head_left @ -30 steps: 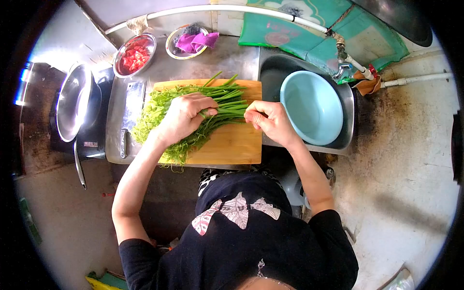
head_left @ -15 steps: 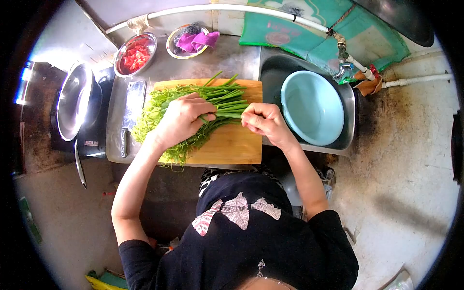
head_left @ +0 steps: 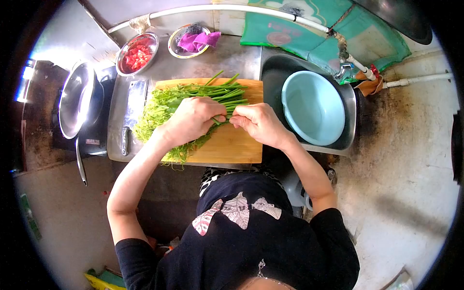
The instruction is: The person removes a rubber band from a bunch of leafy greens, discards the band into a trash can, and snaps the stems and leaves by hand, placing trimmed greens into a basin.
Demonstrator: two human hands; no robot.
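A heap of leafy green vegetable stems [head_left: 159,108] lies across the wooden cutting board [head_left: 244,147], leaves to the left and bare stalks to the right. My left hand [head_left: 195,118] is over the middle of the heap, its fingers closed on some stems. Close beside it, my right hand [head_left: 256,122] pinches at the stalk ends, thumb and forefinger together. The fingertips of both hands almost meet. Exactly how many stalks sit between them is hidden by the fingers.
Left of the board lies a cleaver [head_left: 134,108]. Behind stand a metal bowl of cut red pieces [head_left: 137,57] and a bowl with a purple cloth [head_left: 195,42]. A light-blue basin [head_left: 314,108] sits in the sink [head_left: 351,125]. A pan [head_left: 77,104] rests at far left.
My left hand has shifted right along the stems. My right hand has come left, so the gap between the two hands has narrowed.
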